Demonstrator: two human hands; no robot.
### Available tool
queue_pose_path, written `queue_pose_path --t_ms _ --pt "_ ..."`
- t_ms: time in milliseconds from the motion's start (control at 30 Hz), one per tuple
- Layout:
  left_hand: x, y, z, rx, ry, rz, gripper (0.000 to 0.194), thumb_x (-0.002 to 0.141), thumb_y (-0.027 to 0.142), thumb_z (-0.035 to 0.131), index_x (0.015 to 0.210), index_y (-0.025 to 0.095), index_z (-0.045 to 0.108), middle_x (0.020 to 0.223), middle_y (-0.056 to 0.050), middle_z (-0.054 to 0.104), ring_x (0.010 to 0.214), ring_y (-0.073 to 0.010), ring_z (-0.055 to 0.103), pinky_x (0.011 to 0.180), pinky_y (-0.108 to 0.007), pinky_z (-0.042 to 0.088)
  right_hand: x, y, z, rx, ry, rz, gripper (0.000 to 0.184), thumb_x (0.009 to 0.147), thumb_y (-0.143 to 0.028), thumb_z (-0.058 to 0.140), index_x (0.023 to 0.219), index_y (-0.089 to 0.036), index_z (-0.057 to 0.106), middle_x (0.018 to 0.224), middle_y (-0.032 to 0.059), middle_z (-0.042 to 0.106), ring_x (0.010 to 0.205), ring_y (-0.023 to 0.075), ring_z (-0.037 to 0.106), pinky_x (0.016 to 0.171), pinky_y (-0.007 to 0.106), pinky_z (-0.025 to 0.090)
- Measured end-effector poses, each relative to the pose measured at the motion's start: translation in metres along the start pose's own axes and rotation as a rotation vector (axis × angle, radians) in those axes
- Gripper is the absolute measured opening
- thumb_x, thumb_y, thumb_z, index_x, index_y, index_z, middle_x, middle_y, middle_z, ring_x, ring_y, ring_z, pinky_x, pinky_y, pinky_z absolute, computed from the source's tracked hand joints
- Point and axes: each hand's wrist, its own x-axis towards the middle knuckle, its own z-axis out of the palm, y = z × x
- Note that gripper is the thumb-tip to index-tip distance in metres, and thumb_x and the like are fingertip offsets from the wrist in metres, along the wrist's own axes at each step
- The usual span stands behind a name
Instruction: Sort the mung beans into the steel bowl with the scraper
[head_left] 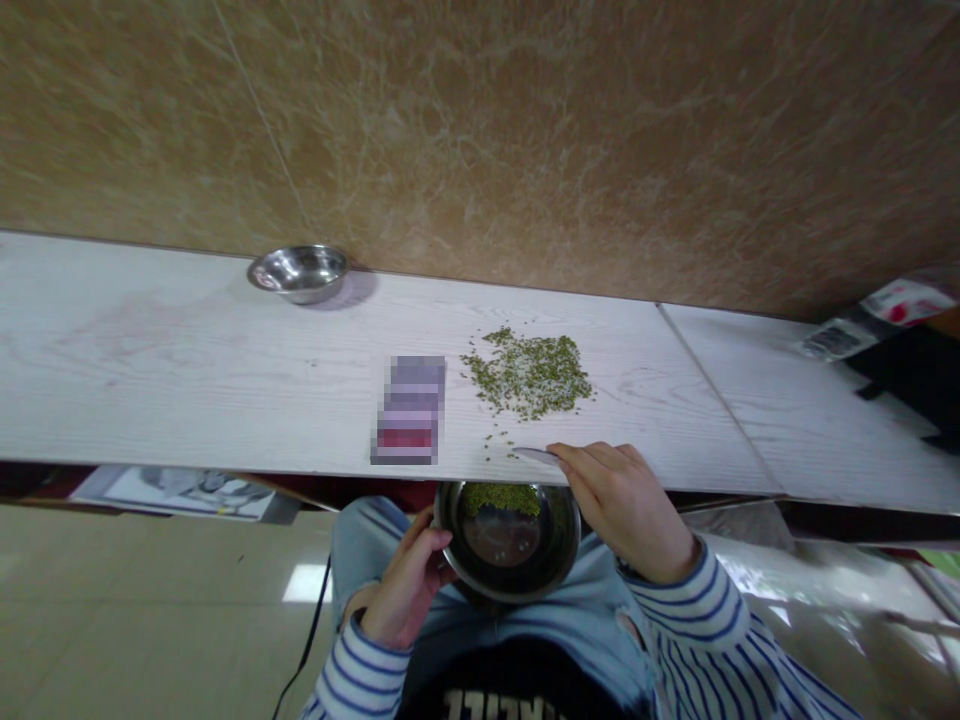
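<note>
My left hand (405, 585) grips the rim of a steel bowl (480, 575) held in my lap, just under the white table's front edge (225, 455). Green beans lie heaped at the bowl's far side (501, 497). My right hand (622, 500) rests at the table edge, fingers closed on a small flat white piece (534, 455) whose tip points toward a scattered pile of green beans (529, 372) on the table. A few stray beans trail from the pile to the edge.
A second steel bowl (300, 270) stands at the table's far side by the brown marbled wall. A blurred purple card (410, 410) lies left of the pile. Packets (870, 325) and dark objects sit at the far right. A black cable (311, 630) hangs left of my knee.
</note>
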Motion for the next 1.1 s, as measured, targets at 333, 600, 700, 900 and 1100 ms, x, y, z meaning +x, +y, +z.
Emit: queue_pose_path --t_ms 333,600,700,900,1100 --pt "0.002 -0.003 -0.003 -0.002 -0.005 -0.002 0.028 0.071 0.018 0.057 0.098 0.023 0.059 0.082 0.002 0.066 0.07 -0.013 0.058 0.058 -0.025 0.046 0.004 0.002 0.002 -0.02 0.022 0.01 0.027 0.091 -0.02 0.04 0.111 -0.018 0.058 0.089 0.0064 0.068 0.082 0.0158 0.059 0.074 0.028 0.036" --pt "0.001 -0.003 -0.005 0.003 0.01 -0.006 0.027 0.071 0.017 0.056 0.097 0.022 0.06 0.083 0.001 0.065 0.07 -0.0129 0.058 0.057 -0.025 0.045 0.006 0.005 0.001 -0.027 0.039 0.038 0.027 0.091 -0.021 0.041 0.111 -0.018 0.059 0.089 0.0059 0.068 0.082 0.0158 0.059 0.074 0.028 0.036" --pt "0.0 -0.002 -0.004 0.01 0.006 -0.007 0.026 0.071 0.017 0.056 0.097 0.022 0.059 0.085 0.001 0.065 0.071 -0.0127 0.057 0.057 -0.025 0.045 0.011 0.006 0.003 -0.04 0.046 0.044 0.028 0.091 -0.019 0.042 0.113 -0.019 0.058 0.094 0.0064 0.068 0.086 0.0165 0.059 0.074 0.029 0.035" --pt "0.001 -0.002 -0.005 0.007 0.001 -0.001 0.027 0.072 0.018 0.055 0.098 0.021 0.059 0.081 0.001 0.065 0.07 -0.013 0.057 0.057 -0.025 0.045 0.013 0.011 0.003 -0.053 0.02 0.013 0.028 0.09 -0.017 0.042 0.113 -0.021 0.058 0.098 0.005 0.068 0.091 0.0163 0.058 0.074 0.029 0.034" --pt "0.003 -0.002 -0.006 -0.006 0.005 -0.015 0.03 0.072 0.017 0.056 0.101 0.021 0.057 0.084 0.0 0.065 0.071 -0.0134 0.058 0.059 -0.026 0.046 0.001 0.011 -0.002 -0.026 0.002 -0.047 0.028 0.09 -0.018 0.043 0.112 -0.022 0.059 0.095 0.0047 0.068 0.089 0.0148 0.059 0.075 0.028 0.035"
